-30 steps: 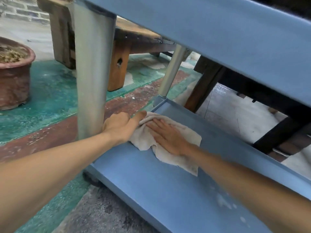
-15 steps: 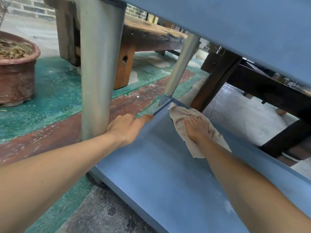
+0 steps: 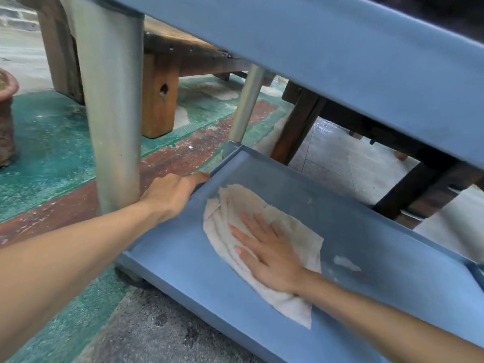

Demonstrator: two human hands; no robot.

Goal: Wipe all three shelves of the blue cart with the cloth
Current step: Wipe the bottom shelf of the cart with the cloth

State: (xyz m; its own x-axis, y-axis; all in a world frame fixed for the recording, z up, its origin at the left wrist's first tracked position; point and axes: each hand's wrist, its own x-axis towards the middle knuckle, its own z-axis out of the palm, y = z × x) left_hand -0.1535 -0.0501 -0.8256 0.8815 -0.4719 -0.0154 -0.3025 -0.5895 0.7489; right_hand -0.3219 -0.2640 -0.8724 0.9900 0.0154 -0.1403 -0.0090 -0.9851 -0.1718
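Bottom shelf of the blue cart: a flat blue tray with a low raised rim, the landmark for all entries here.

Cloth: pale, off-white, rumpled in folds, lying spread on the bottom shelf toward its left half, clear of the rim on every visible side.

Right hand: palm down on the cloth, fingers extended and slightly spread, pressing the fabric flat against the shelf; nothing is clasped.

Left hand: at the shelf's left rim, fingers curled over the edge and gripping it, just beside the near post.

Near post: a thick grey metal tube rising from the shelf's near-left corner.

Far post: a thinner-looking grey tube standing at the shelf's far-left corner.

Upper shelf: a blue panel slanting overhead above the bottom shelf.

White patch: a small pale mark on the shelf surface, right of the cloth.

Caster: dark, partly visible under the shelf's near-left corner.

Wooden bench: worn, beyond the shelf's left side, on painted green and red floor.

Clay pot: far left of the shelf, cut by the frame edge.
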